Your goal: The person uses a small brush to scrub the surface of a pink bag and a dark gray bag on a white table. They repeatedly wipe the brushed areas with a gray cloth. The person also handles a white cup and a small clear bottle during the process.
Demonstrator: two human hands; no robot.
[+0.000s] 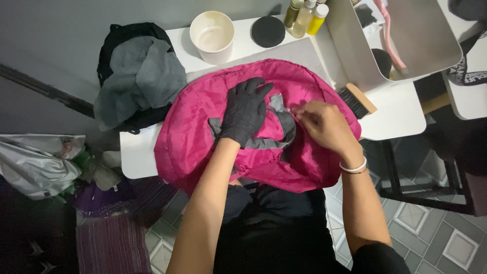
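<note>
A bright pink fabric bag (198,137) with grey straps (284,127) lies spread on a small white table (137,152) in front of me. My left hand (245,110), in a black glove, presses flat on the bag's middle with fingers spread. My bare right hand (324,124), with a white band on the wrist, pinches something small at the grey strap near the bag's top right; what it pinches is too small to tell.
A black and grey garment pile (137,76) sits at the table's left. Behind are a white bowl (212,31), a black round lid (268,31), yellow bottles (306,16), a white bin (401,40) and a wooden brush (356,100). Bags (40,162) lie on the floor at left.
</note>
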